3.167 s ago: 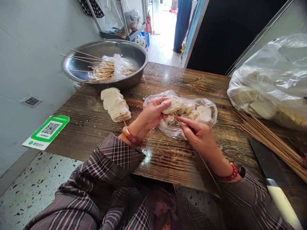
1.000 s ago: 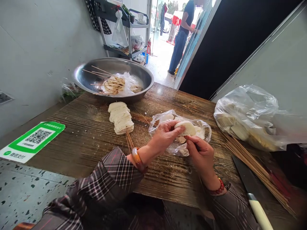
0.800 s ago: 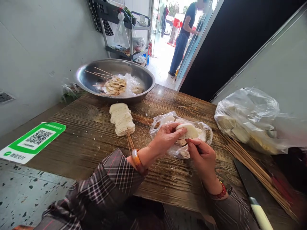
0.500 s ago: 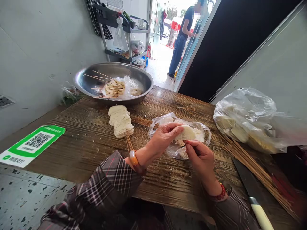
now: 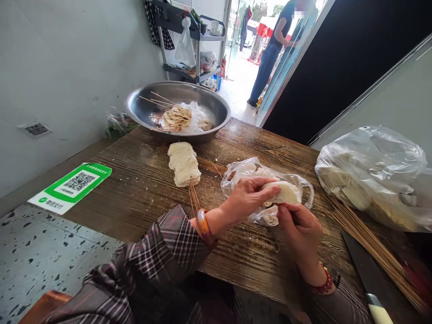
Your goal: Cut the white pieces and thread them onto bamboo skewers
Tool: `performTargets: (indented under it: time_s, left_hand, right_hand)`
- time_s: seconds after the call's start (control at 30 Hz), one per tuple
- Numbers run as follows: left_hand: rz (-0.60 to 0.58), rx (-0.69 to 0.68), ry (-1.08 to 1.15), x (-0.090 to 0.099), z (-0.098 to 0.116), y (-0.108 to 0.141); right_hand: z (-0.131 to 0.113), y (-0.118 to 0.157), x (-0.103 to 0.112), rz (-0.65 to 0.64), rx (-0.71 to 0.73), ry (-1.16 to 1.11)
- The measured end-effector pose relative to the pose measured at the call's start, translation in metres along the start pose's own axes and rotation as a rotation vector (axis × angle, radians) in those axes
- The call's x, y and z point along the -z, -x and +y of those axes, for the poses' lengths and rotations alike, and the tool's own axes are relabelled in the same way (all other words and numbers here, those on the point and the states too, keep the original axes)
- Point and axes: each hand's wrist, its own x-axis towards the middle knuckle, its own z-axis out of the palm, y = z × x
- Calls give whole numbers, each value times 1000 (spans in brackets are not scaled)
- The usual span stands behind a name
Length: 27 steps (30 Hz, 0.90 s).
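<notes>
My left hand (image 5: 248, 198) pinches a pale, flat, round food slice (image 5: 287, 192) between thumb and fingers, above an open clear plastic bag (image 5: 231, 173) of similar white pieces. Closed at the slice's lower edge, my right hand (image 5: 300, 229) pinches something thin that its fingers mostly hide. Left of the bag lies a stack of skewered pale slices (image 5: 184, 164), its stick ends (image 5: 193, 198) pointing towards me. Loose wooden skewers (image 5: 374, 247) lie to the right of my right hand, beside a knife (image 5: 362, 265) with a pale handle.
A metal basin (image 5: 219, 101) with skewered slices and plastic stands at the table's far left. At the right sits a large clear bag (image 5: 371, 166) of food. A green payment card (image 5: 72, 186) lies at the left edge. A person (image 5: 270, 54) stands by the doorway beyond.
The view has turned left, so everything sits further right in it. Both hands remain at the slice, which is now tilted a little differently and shows more to the right of my left fingers.
</notes>
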Motion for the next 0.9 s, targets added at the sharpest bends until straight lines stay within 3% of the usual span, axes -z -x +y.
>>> performTargets:
  time_s: [0.33, 0.5, 0.7, 0.9]
  left_hand:
    - [21, 22, 39, 4, -3, -4]
    - [132, 13, 172, 14, -5, -15]
    - [114, 45, 217, 14, -8, -17]
    - [69, 108, 176, 6, -14, -13]
  right_hand:
    - [2, -2, -1, -135, -213, -196]
    - [-5, -7, -4, -218, -213, -219]
    - [-14, -10, -8, -98, -125, -102]
    - [-14, -14, -10, -75, -113, -84]
